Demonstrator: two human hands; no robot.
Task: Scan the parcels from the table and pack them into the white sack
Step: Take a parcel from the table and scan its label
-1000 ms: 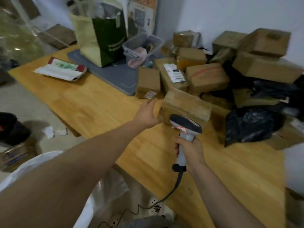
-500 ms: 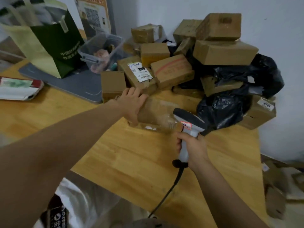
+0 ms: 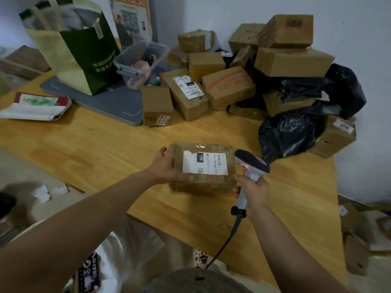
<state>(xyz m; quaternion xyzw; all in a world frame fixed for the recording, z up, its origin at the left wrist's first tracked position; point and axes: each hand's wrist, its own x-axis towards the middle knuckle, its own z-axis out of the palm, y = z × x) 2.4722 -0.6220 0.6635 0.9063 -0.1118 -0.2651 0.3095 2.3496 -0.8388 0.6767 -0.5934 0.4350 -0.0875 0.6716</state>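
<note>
Wooden table (image 3: 105,144), parcel (image 3: 211,180) held in front of the parcel heap (image 3: 292,62).
Left hand (image 3: 169,168) clasps the parcel's edge, label (image 3: 205,163) up; right hand (image 3: 251,191) curled round scanner (image 3: 251,163) grip. Likely fault: glare or skewed aim spoils the scan.

Green and cream tote bag (image 3: 97,60) standing on a grey mat (image 3: 110,102) at the far left of the bench (image 3: 95,149), clear plastic box (image 3: 124,60) just beside the bag, flat printed packet (image 3: 36,106) near the left edge, QR poster (image 3: 131,17) behind, paper scraps (image 3: 42,193) on the floor
</note>
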